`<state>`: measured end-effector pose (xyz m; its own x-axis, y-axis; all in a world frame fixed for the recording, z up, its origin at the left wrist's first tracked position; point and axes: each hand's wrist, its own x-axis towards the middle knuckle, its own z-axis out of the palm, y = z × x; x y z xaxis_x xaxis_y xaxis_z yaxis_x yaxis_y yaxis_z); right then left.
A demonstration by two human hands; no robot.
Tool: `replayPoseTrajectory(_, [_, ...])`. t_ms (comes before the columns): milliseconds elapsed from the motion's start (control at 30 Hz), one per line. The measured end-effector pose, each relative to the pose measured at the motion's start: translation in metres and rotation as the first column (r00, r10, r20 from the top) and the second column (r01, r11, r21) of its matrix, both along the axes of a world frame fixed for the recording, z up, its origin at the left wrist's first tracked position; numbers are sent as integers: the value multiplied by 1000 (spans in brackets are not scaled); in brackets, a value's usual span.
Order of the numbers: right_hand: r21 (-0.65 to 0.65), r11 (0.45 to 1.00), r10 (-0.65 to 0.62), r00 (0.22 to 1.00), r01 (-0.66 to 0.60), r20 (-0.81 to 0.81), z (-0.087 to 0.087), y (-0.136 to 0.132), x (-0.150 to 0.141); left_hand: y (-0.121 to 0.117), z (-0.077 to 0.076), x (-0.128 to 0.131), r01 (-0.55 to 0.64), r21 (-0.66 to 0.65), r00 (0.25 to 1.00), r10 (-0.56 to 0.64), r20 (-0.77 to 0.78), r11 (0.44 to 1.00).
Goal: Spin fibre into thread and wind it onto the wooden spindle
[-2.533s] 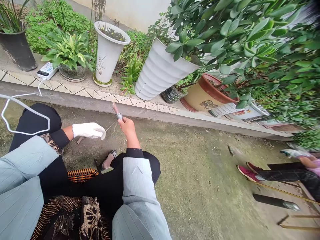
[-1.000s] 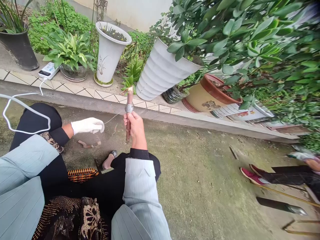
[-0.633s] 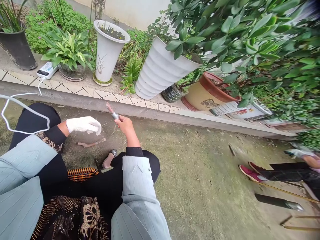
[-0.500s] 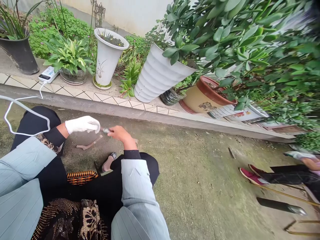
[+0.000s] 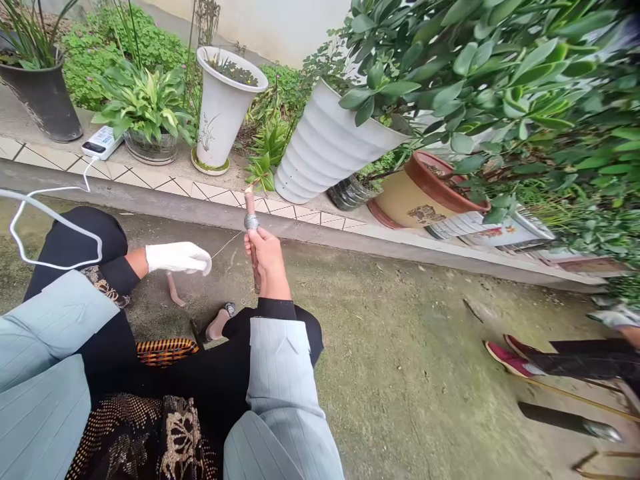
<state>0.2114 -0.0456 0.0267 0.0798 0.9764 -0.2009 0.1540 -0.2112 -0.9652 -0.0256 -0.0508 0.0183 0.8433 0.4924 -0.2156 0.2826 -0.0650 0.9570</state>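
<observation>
My right hand (image 5: 264,257) is closed round a brown stick (image 5: 250,212), held nearly upright, with a coil of silver wire (image 5: 251,222) wound near its top. A thin wire strand (image 5: 225,245) runs from the coil to my left hand (image 5: 179,258), which wears a white glove and is closed on the strand's end. Below the gloved hand another brown stick (image 5: 173,291) lies on the concrete ground. I sit with my knees (image 5: 75,240) apart, in black trousers and pale blue sleeves.
A tiled ledge (image 5: 150,180) carries a black pot (image 5: 45,100), two white pots (image 5: 223,107) (image 5: 325,143), a brown pot (image 5: 415,193) and a power strip (image 5: 103,141) with a white cable (image 5: 50,213). Another person's feet in red shoes (image 5: 510,353) are at right.
My right hand has swung the stick from pointing left at the gloved hand up to near vertical, drawing the wire strand out. The gloved left hand has stayed nearly in place.
</observation>
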Motion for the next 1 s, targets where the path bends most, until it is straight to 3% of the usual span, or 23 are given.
replayPoseTrajectory(67, [-49, 997, 68, 951, -56, 303, -4, 2, -2, -1, 8, -2, 33, -11, 999, -33, 14, 999])
replayPoseTrajectory(100, [-91, 989, 143, 879, -114, 454, -6, 2, -4, 0, 11, -3, 23, -9, 999, -22, 24, 1000])
replayPoseTrajectory(167, [-219, 936, 351, 671, -277, 653, -9, 0, -8, 3, 13, -7, -32, 13, 999, 32, 27, 999])
replayPoseTrajectory(200, [-309, 876, 477, 569, -371, 670, -10, -2, -9, 4, 13, -8, -72, 32, 997, 71, 14, 997])
replayPoseTrajectory(267, [-493, 663, 743, 409, -564, 530, -9, -7, -11, 8, 11, -11, -149, 76, 988, 152, -25, 986])
replayPoseTrajectory(333, [-543, 408, 913, 316, -734, 259, -4, -12, -8, 11, 7, -12, -224, 123, 972, 230, -42, 967])
replayPoseTrajectory(367, [-500, 330, 943, 306, -801, 131, 0, -14, -6, 13, 4, -13, -247, 142, 966, 255, -38, 959])
replayPoseTrajectory(400, [-421, 319, 942, 332, -849, 44, 5, -17, -2, 14, 1, -13, -268, 158, 961, 275, -23, 950])
replayPoseTrajectory(433, [-323, 378, 916, 400, -868, -3, 10, -19, 1, 16, -2, -13, -292, 170, 955, 297, -3, 941])
replayPoseTrajectory(500, [-105, 636, 766, 642, -764, -37, 19, -21, 7, 17, -7, -12, -324, 171, 946, 322, 39, 930])
replayPoseTrajectory(533, [-2, 768, 639, 767, -640, -56, 22, -20, 10, 16, -9, -11, -324, 161, 946, 320, 54, 932])
replayPoseTrajectory(567, [82, 866, 498, 863, -492, -82, 23, -19, 11, 15, -10, -10, -305, 148, 952, 300, 55, 941])
replayPoseTrajectory(600, [138, 926, 365, 925, -350, -106, 21, -17, 12, 13, -10, -8, -260, 136, 966, 257, 42, 956])
replayPoseTrajectory(667, [157, 973, 186, 978, -170, -96, 14, -10, 11, 8, -7, -4, -112, 124, 993, 114, -7, 986])
replayPoseTrajectory(767, [46, 988, 137, 979, -146, 151, -1, 0, 8, 2, 1, -1, 56, 141, 998, -50, -46, 988])
replayPoseTrajectory(833, [-17, 981, 183, 903, -192, 388, -7, 3, 6, 2, 5, -2, 69, 152, 997, -62, -45, 986])
replayPoseTrajectory(900, [-59, 963, 249, 777, -265, 578, -9, 2, 4, 5, 8, -5, 37, 162, 999, -31, -40, 986])
replayPoseTrajectory(1000, [-182, 896, 407, 587, -404, 700, -6, -3, 0, 9, 9, -9, -60, 204, 997, 69, -37, 977])
